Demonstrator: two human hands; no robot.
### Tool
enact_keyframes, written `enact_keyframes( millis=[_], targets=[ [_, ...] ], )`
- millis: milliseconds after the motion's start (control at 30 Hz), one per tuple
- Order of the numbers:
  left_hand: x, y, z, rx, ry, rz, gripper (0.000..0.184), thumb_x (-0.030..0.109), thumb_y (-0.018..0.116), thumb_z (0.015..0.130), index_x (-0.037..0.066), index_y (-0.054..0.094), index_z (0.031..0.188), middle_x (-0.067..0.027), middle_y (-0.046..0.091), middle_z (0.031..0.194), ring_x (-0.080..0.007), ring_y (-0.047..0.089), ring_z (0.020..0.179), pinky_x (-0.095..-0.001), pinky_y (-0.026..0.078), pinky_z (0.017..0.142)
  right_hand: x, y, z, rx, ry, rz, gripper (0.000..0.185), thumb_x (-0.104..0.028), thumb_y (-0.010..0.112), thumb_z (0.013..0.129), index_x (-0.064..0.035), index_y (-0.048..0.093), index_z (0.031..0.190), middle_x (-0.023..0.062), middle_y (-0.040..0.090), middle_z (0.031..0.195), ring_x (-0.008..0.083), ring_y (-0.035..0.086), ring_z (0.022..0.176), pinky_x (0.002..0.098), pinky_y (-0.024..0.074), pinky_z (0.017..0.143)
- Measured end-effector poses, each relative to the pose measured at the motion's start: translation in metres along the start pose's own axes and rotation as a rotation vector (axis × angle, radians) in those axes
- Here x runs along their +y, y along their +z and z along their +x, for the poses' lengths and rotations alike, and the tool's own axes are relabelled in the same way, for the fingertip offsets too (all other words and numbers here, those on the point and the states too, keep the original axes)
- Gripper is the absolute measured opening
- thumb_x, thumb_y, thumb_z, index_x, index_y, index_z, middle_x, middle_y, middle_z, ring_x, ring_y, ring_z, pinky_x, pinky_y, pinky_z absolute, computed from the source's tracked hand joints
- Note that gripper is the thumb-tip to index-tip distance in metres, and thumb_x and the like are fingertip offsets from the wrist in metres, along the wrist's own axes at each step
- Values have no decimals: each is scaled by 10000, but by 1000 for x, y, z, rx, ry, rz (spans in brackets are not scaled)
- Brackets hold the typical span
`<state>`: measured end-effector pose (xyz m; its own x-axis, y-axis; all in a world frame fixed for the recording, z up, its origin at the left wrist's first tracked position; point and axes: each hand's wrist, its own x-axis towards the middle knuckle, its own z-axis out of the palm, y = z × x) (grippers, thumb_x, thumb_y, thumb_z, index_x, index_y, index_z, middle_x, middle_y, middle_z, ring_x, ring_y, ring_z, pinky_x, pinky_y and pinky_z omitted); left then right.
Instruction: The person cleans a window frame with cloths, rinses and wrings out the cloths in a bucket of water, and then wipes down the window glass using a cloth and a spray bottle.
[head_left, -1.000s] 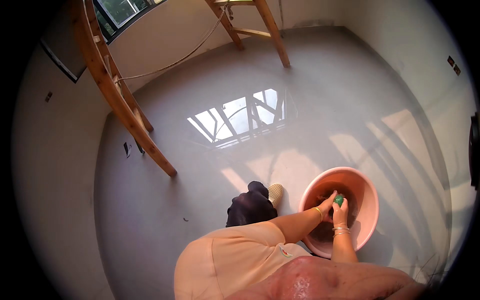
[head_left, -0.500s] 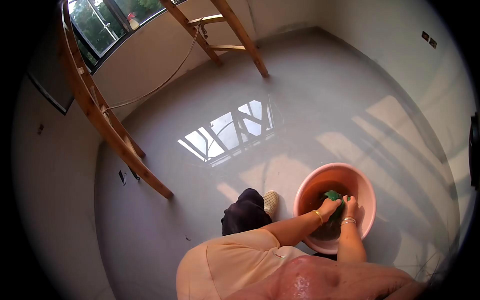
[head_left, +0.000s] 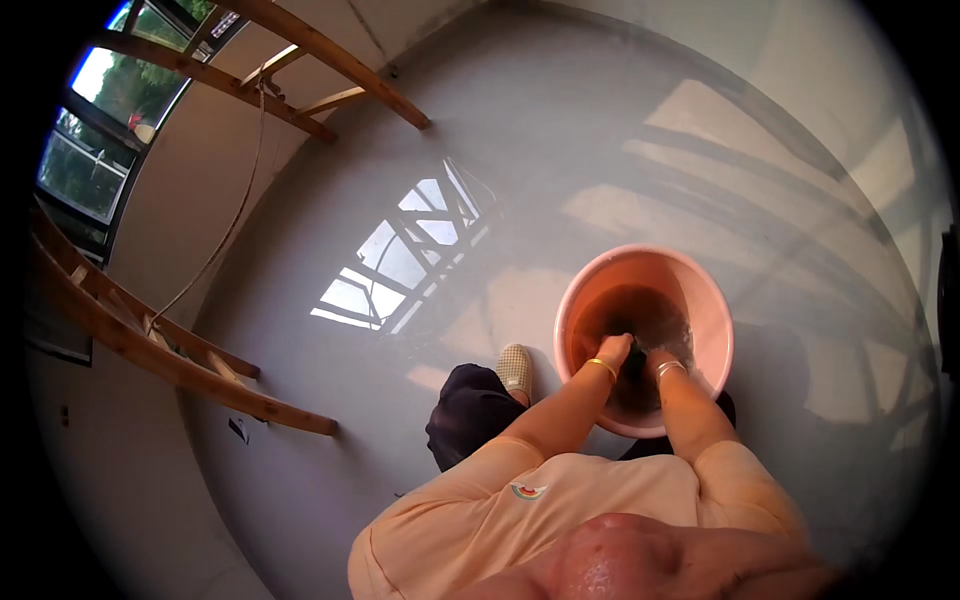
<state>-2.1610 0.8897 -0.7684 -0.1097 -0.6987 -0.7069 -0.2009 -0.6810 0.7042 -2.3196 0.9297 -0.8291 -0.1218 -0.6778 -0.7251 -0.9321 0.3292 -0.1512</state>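
A pink plastic tub (head_left: 712,335) stands between my legs with murky dark water (head_left: 632,305) in it. Both hands are down inside. My left hand (head_left: 615,349), below a gold bracelet, is closed on a dark green cloth (head_left: 637,354), most of which lies under the water. Close by on the right, my right hand (head_left: 659,359), with silver bangles at the wrist, dips into the water beside the cloth. Its fingers are hidden there, so their grip does not show.
A wooden stepladder (head_left: 190,365) stands spread at the left, a rope (head_left: 225,245) slung between its legs. Windows (head_left: 95,150) are at the upper left. The smooth grey floor (head_left: 520,150) carries a bright window reflection. My shoe (head_left: 514,372) is left of the tub.
Both hands have gone lower into the tub, and the green cloth, earlier raised and bright, has sunk mostly under the water. The view has turned, shifting the ladder leftward.
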Motion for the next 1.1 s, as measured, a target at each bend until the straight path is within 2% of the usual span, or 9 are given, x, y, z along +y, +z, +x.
enact_keyframes(
  millis=[167, 267, 367, 500, 533, 600, 767, 900, 1100],
  targets=[
    [9, -8, 12, -287, -304, -601, 512, 512, 484, 958, 65, 592, 1183, -155, 646, 1058, -301, 627, 1014, -473, 511, 871, -46, -85, -83, 421, -644, 479, 514, -119, 769, 656, 51, 613, 1115, 214, 406, 1410, 365, 455, 1283, 381, 410, 1059],
    [40, -30, -14, -440, -196, -829, 490, 496, 507, 951, 73, 585, 1185, -152, 648, 1030, -295, 658, 893, -441, 552, 786, -80, -119, -145, 178, -868, 751, 563, -135, 784, 706, 51, 585, 1199, 125, 457, 1385, 243, 430, 1298, 344, 353, 1089],
    [40, -30, 2, -479, -291, -863, 496, 467, 539, 943, 49, 573, 1207, -151, 649, 1035, -274, 662, 872, -408, 562, 786, -86, -119, -162, -32, -697, 941, 347, -124, 742, 777, 21, 649, 1077, 50, 658, 1016, 140, 606, 940, 283, 465, 883],
    [47, -26, -19, -324, -176, -857, 368, 296, 451, 1001, 35, 552, 1239, -172, 641, 1052, -296, 648, 902, -415, 537, 851, -99, -107, -136, -47, -532, 1404, 260, -179, 694, 821, 18, 673, 989, 48, 673, 893, 112, 616, 846, 266, 490, 785],
    [19, -22, 7, -444, 122, -780, 318, 263, 432, 1012, 53, 572, 1205, -145, 646, 1021, -254, 652, 873, -360, 534, 842, -104, -99, -119, 122, -457, 1417, 273, -206, 690, 798, 30, 675, 935, 75, 677, 835, 148, 626, 786, 292, 497, 745],
    [21, -23, 11, -311, 159, -428, 333, 334, 413, 1026, 74, 594, 1130, -103, 652, 963, -215, 650, 837, -331, 545, 776, -109, -98, -99, 373, -342, 1330, 313, -250, 683, 772, 49, 668, 863, 139, 677, 769, 228, 640, 708, 339, 505, 696],
    [39, -18, -6, -329, -115, -666, 321, 329, 480, 974, 53, 576, 1107, -118, 645, 942, -252, 658, 801, -394, 566, 679, -105, -112, -98, 763, -161, 1015, 410, -363, 634, 779, 42, 647, 839, 272, 656, 827, 438, 640, 811, 465, 503, 749],
    [34, -3, -14, -293, 64, -679, 267, 250, 582, 872, 78, 602, 1076, -83, 632, 968, -246, 627, 896, -398, 537, 763, -30, -109, -82, 610, 186, 659, 466, -412, 602, 790, 19, 662, 956, 244, 664, 1043, 383, 630, 1007, 460, 500, 858],
    [44, -13, -12, -235, -188, -538, 471, 430, 636, 865, 104, 562, 1196, -57, 631, 1109, -260, 579, 1028, -400, 394, 978, -14, -62, -53, 558, -70, 218, 650, -376, 693, 756, -40, 530, 1288, 176, 552, 1324, 314, 468, 1297, 434, 337, 1086]
  ],
)
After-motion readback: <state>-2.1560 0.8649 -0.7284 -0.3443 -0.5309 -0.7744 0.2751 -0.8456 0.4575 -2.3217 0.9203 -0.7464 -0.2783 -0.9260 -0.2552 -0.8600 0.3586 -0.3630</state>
